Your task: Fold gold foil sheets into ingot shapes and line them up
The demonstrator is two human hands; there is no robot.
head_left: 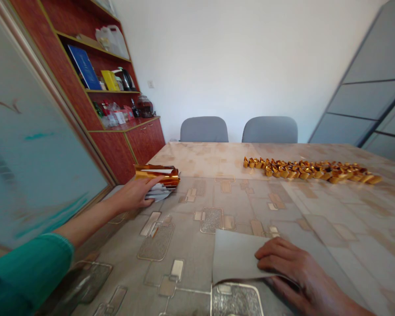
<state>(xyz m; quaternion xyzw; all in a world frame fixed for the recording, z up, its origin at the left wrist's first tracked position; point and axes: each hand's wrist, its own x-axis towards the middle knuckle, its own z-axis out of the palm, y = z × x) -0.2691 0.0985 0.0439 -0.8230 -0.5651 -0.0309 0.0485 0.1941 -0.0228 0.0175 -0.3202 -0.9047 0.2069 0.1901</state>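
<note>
At the table's left side, my left hand (134,193) reaches to a curled stack of gold foil paper (164,175). Its fingers bend over the near side, where crumpled pale grey paper (158,193) shows beneath them. Closer to me, a flat pale grey sheet of paper (237,254) lies on the table, its near edge slightly raised. My right hand (289,267) grips that sheet at its right edge, fingers on top and thumb underneath.
Rows of folded gold foil pieces (309,170) stand at the far right of the patterned table (191,272). Two grey chairs (204,129) are behind the far edge. A red-brown shelf cabinet (145,140) with bottles and boxes stands back left, beside a glazed panel (29,145).
</note>
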